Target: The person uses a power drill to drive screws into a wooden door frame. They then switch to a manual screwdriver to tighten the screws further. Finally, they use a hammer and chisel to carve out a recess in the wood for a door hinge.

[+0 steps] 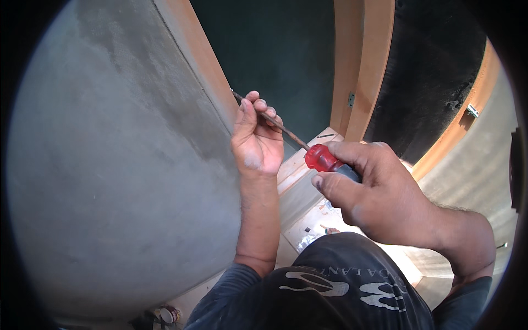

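Observation:
My right hand (379, 192) is wrapped round the red and dark handle of a screwdriver (323, 158). Its long brownish shaft runs up and leftward to the wooden frame (212, 52) beside the grey wall. Close to the tip, my left hand (257, 135) has its fingers curled round the shaft, palm turned up. A small bright spot shows at the frame where the tip ends; whether it is a screw is too small to tell.
The grey plastered wall (126, 165) fills the left side. A wooden sill (294, 168) bears a small dark item. To the right are wooden frame members with a metal hinge (351, 99) and a metal latch piece (472, 111). Scraps lie on the floor below; a container (169, 314) stands lower left.

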Demonstrator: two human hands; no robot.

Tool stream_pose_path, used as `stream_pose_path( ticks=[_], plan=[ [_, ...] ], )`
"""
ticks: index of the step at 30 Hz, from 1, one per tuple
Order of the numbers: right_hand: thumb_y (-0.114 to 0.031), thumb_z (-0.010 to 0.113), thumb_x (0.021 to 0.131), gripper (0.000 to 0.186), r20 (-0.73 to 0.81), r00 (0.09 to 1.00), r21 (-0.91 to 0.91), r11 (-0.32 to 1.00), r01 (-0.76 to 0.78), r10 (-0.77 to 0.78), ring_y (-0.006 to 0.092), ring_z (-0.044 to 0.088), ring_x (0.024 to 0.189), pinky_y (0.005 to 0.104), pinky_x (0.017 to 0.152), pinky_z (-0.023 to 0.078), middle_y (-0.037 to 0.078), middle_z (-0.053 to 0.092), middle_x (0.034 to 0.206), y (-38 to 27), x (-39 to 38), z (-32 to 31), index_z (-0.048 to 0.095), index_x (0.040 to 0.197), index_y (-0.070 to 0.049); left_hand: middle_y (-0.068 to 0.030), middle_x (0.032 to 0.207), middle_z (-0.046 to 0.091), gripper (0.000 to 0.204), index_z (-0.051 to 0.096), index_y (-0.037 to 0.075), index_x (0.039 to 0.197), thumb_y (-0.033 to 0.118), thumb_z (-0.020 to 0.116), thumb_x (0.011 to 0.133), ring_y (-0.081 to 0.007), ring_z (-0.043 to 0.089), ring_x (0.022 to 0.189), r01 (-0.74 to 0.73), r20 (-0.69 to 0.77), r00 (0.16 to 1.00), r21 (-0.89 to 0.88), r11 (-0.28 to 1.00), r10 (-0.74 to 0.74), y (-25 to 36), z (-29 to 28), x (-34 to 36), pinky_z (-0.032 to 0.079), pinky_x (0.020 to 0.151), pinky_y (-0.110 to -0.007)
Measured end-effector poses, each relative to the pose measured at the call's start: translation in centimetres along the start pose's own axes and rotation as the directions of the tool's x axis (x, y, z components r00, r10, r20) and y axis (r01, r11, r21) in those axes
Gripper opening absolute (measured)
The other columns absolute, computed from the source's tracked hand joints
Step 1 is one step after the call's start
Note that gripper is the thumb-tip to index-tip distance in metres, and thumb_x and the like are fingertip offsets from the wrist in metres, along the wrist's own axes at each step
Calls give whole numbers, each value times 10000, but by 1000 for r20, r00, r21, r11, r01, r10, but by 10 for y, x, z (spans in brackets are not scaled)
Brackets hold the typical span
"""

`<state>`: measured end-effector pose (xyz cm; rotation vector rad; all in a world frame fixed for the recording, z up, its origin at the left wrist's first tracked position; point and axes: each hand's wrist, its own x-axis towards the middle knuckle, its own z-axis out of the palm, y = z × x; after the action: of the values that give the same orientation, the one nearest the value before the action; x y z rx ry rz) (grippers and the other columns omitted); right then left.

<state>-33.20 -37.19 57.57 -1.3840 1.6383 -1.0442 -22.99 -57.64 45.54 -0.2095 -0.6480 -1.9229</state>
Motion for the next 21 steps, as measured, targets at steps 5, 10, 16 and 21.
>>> stream_pose_path(
  ticks=[5, 10, 16, 21],
  plan=[
    [-52, 629, 924, 158, 42, 907, -692, 642, 329, -419, 274, 699, 681, 377, 594, 548, 145, 667, 764, -4, -1, -5, 596, 1033, 58, -43, 993, 698, 245, 656, 59, 1196, 267, 623, 1071, -179, 690, 880, 43, -82, 996, -3, 999, -43, 1, 13, -5, 568, 764, -279],
    [-110, 649, 886, 436, 90, 784, -776, 450, 441, -614, 337, 705, 724, 421, 659, 593, 223, 634, 926, 8, -9, 9, 525, 1207, 157, -64, 915, 705, 255, 671, 49, 1129, 292, 609, 1077, -178, 693, 832, 78, -111, 990, -41, 996, -82, -12, 34, -37, 619, 737, -305],
    [-190, 634, 980, 429, -176, 910, 508, 757, 411, -376, 244, 650, 645, 393, 572, 560, 161, 620, 964, 42, 4, 20, 538, 1257, 124, -45, 866, 669, 248, 657, 34, 1128, 272, 618, 1072, -159, 666, 805, 46, -114, 992, -52, 998, -52, -5, 40, -40, 625, 674, -283],
    [-159, 634, 985, 244, 509, 860, 839, 235, -491, -20, 204, 599, 586, 294, 447, 436, 129, 629, 890, 48, -2, -17, 606, 1072, 67, -36, 876, 655, 256, 643, 36, 1164, 274, 616, 1074, -147, 654, 793, 37, -119, 992, 43, 998, -31, -21, 48, -38, 614, 668, -261]
  ],
)
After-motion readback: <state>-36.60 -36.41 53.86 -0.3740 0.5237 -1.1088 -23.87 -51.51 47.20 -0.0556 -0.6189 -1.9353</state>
